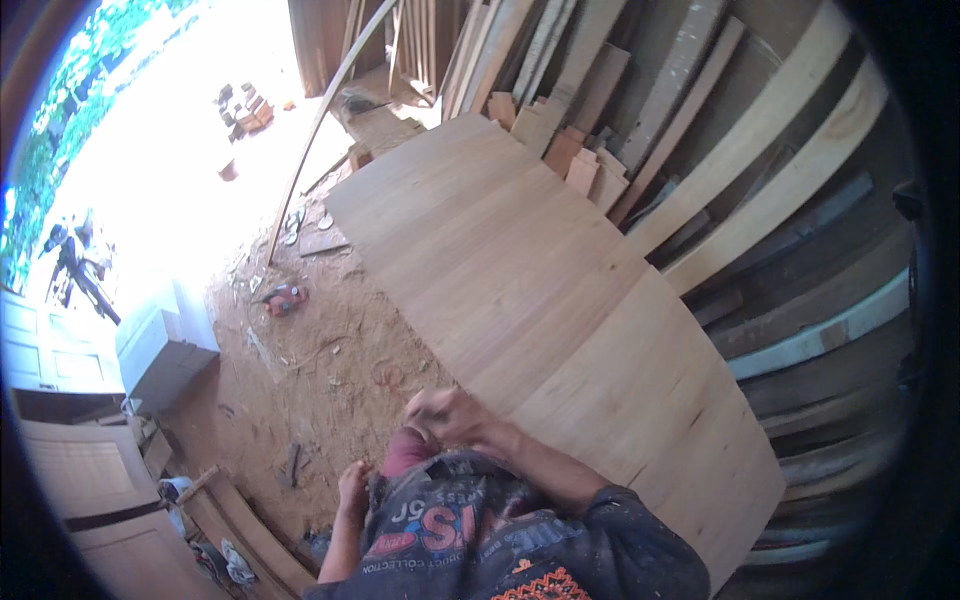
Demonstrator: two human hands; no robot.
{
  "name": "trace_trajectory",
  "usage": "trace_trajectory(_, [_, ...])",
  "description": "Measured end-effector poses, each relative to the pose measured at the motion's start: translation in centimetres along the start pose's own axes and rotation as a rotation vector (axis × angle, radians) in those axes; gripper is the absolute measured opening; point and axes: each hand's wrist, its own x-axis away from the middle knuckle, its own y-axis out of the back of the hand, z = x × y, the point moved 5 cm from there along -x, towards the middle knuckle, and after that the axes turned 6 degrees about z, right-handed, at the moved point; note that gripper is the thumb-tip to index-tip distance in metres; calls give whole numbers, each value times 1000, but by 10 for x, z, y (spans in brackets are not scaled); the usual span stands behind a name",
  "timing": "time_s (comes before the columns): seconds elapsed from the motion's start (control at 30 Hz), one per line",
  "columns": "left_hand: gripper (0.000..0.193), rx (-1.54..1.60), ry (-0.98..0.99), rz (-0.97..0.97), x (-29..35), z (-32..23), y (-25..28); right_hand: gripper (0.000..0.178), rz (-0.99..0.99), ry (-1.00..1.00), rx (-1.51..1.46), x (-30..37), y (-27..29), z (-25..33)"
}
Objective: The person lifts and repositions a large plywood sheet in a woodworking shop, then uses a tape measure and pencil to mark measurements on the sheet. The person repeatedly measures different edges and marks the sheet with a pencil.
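Note:
In front of my waist, above the reddish cloth (405, 452) of my lower clothing, my right hand (447, 415) is closed with its fingers curled. Whatever it may hold is hidden and slightly blurred. My left hand (353, 484) is low beside the dark printed shirt (440, 530), apart from the wood. Its fingers are partly hidden, so their grip cannot be made out. A large pale wooden panel (520, 270) made of joined boards lies just beyond and to the right of my right hand.
Sawdust and shavings cover the floor (330, 370), with a red power tool (286, 299) lying on it. Long planks (750, 150) lean along the right side. Panelled doors (85, 465) and a white box-shaped piece (165, 350) stand left. A bicycle (80, 265) is outside.

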Motion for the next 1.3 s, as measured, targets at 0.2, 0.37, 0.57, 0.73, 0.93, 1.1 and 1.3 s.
trace_trajectory(0.2, [32, 155, 242, -114, -39, -22, 74, 17, -1063, -435, 297, 87, 191, -67])
trace_trajectory(0.37, [30, 292, 225, -244, -63, -21, 135, 28, -1300, -991, 736, 112, 240, -50])
trace_trajectory(0.57, [25, 139, 318, -247, -106, -17, 135, 18, -532, -337, 592, -100, 111, -30])
trace_trajectory(0.73, [25, 443, 76, 104, -145, -64, 80, 20, -304, -233, 206, -181, 93, -72])
trace_trajectory(0.93, [33, 474, -27, -157, -166, -36, 120, 45, -1394, -652, 373, -106, 313, -125])
trace_trajectory(1.1, [31, -780, 254, -211, -175, -31, 162, 34, -1056, -776, 629, -180, 334, -110])
trace_trajectory(1.3, [23, -554, 101, -285, -224, -168, 122, 14, -108, -31, 331, -349, 82, -38])
